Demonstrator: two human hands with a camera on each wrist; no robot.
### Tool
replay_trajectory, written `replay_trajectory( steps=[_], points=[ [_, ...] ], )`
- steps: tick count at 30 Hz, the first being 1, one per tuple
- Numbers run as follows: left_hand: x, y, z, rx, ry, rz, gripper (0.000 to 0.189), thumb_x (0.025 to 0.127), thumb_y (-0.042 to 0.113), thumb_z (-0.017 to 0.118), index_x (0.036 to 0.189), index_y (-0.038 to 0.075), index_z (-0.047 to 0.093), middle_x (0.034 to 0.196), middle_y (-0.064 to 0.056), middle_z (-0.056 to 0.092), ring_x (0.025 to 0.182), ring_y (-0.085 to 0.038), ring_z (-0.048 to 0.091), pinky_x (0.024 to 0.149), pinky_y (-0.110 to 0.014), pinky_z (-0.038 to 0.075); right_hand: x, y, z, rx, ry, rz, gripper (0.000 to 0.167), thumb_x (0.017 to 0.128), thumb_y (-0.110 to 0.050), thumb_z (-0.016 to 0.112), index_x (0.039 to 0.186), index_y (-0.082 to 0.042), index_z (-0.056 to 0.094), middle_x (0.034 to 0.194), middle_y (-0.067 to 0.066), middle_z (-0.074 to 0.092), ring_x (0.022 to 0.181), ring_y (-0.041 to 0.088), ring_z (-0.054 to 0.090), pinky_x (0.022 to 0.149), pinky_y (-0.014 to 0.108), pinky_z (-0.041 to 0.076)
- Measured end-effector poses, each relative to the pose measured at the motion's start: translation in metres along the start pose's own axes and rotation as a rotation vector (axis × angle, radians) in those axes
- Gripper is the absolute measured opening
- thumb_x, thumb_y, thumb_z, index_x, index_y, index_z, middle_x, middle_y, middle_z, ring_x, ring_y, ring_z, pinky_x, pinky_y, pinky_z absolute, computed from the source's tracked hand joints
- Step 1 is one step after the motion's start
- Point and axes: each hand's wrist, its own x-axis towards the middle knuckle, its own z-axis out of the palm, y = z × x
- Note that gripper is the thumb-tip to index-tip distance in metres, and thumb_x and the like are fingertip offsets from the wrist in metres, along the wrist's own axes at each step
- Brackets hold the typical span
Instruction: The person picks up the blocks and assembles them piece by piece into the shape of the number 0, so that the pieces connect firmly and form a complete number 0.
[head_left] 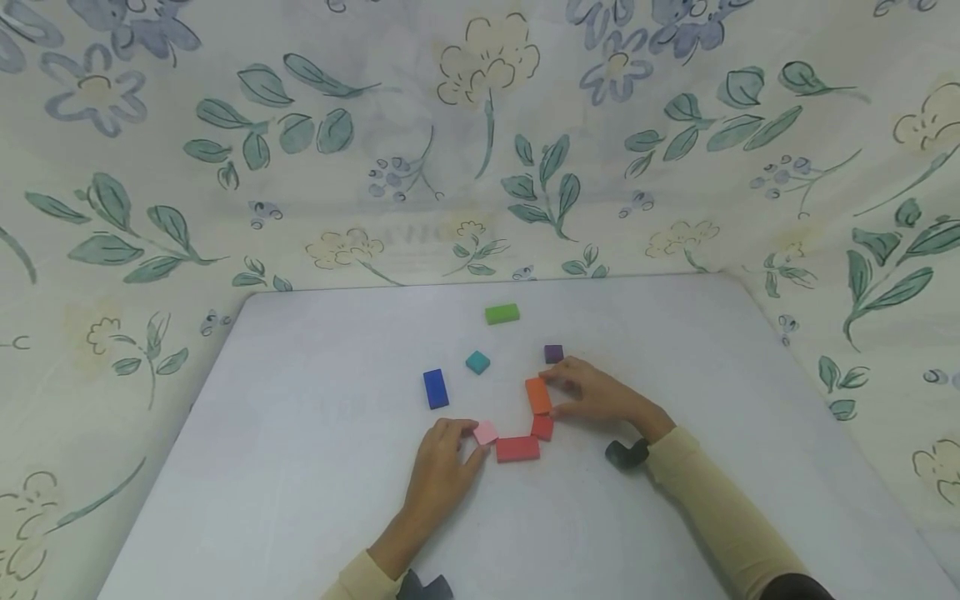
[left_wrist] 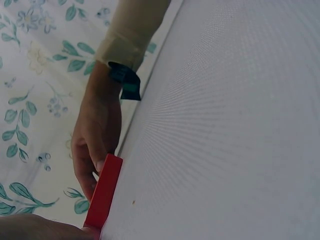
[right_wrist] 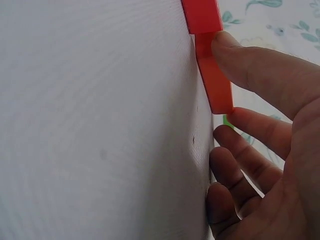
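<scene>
Between its thumb and forefinger my left hand (head_left: pixel 442 467) pinches a pink block (head_left: pixel 486 432), which stands at an angle by the left end of a red rectangular block (head_left: pixel 517 449). A small red block (head_left: pixel 542 427) sits at the red block's upper right. Above it an orange block (head_left: pixel 537 396) continues the curved row. My right hand (head_left: pixel 588 392) holds the orange block lengthwise, thumb at its near end and forefinger at its far end; the right wrist view shows the thumb (right_wrist: pixel 232 55) against it and the other fingers loosely bent. In the left wrist view the pink block is hidden.
Just beyond my right hand lies a purple block (head_left: pixel 553 354). A teal block (head_left: pixel 477 362), a blue block (head_left: pixel 436 389) and, farther back, a green block (head_left: pixel 502 314) lie apart on the white table (head_left: pixel 300 483). Floral cloth (head_left: pixel 420 150) hangs behind and beside the table.
</scene>
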Motion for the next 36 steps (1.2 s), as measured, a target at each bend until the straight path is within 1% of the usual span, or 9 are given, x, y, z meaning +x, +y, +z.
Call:
replay_trajectory(
  steps=[7, 14, 22, 28, 31, 36],
  points=[
    [0.0, 0.0, 0.0, -0.003, 0.001, -0.002, 0.033, 0.087, 0.021, 0.078, 0.115, 0.011, 0.066, 0.1, -0.001, 0.062, 0.087, -0.011, 0.054, 0.076, -0.028, 0.05, -0.001, 0.0, 0.0, -0.002, 0.0, 0.004, 0.062, 0.084, -0.035, 0.079, 0.14, -0.024, 0.057, 0.13, -0.002, 0.056, 0.119, 0.017, 0.051, 0.104, 0.042, 0.048],
    [0.001, 0.0, 0.001, -0.001, -0.003, -0.003, 0.033, 0.087, 0.023, 0.078, 0.116, 0.011, 0.066, 0.106, -0.002, 0.063, 0.092, -0.013, 0.057, 0.08, -0.031, 0.053, -0.002, 0.0, -0.001, -0.014, -0.009, -0.003, 0.065, 0.085, -0.036, 0.078, 0.144, -0.024, 0.053, 0.132, -0.002, 0.055, 0.122, 0.017, 0.049, 0.105, 0.042, 0.047],
    [0.002, 0.001, 0.001, 0.0, -0.009, -0.007, 0.034, 0.087, 0.022, 0.078, 0.117, 0.011, 0.066, 0.105, -0.002, 0.063, 0.091, -0.012, 0.057, 0.079, -0.03, 0.053, -0.001, 0.003, -0.001, -0.011, -0.006, -0.013, 0.066, 0.085, -0.037, 0.078, 0.145, -0.024, 0.052, 0.133, -0.002, 0.055, 0.122, 0.017, 0.049, 0.105, 0.043, 0.047],
    [0.002, 0.001, 0.0, 0.003, -0.014, -0.013, 0.034, 0.087, 0.022, 0.078, 0.117, 0.01, 0.066, 0.105, -0.002, 0.063, 0.091, -0.012, 0.057, 0.079, -0.03, 0.052, -0.001, 0.002, -0.003, -0.001, -0.011, 0.007, 0.067, 0.085, -0.039, 0.079, 0.145, -0.025, 0.052, 0.137, -0.002, 0.054, 0.126, 0.018, 0.049, 0.107, 0.044, 0.047],
    [0.001, 0.002, -0.001, 0.001, -0.019, -0.023, 0.035, 0.087, 0.023, 0.078, 0.118, 0.011, 0.066, 0.107, -0.002, 0.063, 0.093, -0.012, 0.057, 0.08, -0.031, 0.053, -0.002, 0.001, -0.004, 0.012, -0.014, 0.026, 0.067, 0.084, -0.04, 0.079, 0.144, -0.026, 0.053, 0.134, -0.003, 0.056, 0.123, 0.018, 0.051, 0.104, 0.043, 0.048],
    [0.001, 0.002, -0.001, 0.002, -0.024, -0.028, 0.036, 0.087, 0.024, 0.078, 0.118, 0.012, 0.066, 0.108, -0.001, 0.063, 0.093, -0.012, 0.057, 0.08, -0.031, 0.053, -0.005, 0.001, -0.012, 0.038, 0.001, 0.043, 0.057, 0.088, -0.036, 0.076, 0.14, -0.025, 0.054, 0.126, -0.004, 0.061, 0.115, 0.018, 0.059, 0.098, 0.041, 0.052]
  ],
)
